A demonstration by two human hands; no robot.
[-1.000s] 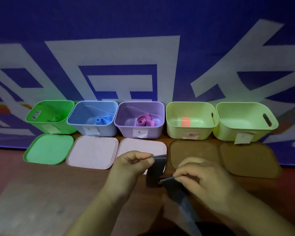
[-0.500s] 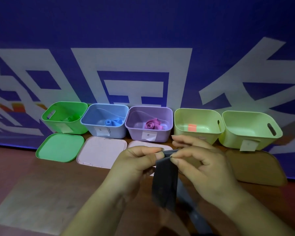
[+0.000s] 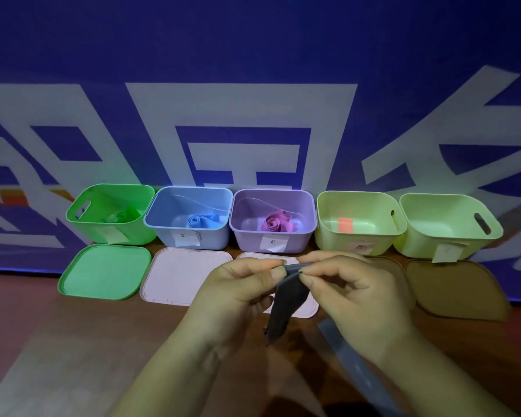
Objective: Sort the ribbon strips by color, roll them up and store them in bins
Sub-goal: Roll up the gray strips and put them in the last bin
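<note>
Blue banner wall behind wooden table (image 3: pixel 57 356), five bins in a row; left hand (image 3: pixel 238 293) and right hand (image 3: pixel 352 299) both pinch the grey ribbon strip (image 3: pixel 286 308) top edge, strip hanging above table before purple bin (image 3: pixel 272 221)

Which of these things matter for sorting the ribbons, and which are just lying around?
In use: grey ribbon, left hand, right hand, green bin, blue bin, purple bin, pale bin, end bin.
Idle now: green lid, pink lid, brown lid, banner.
</note>
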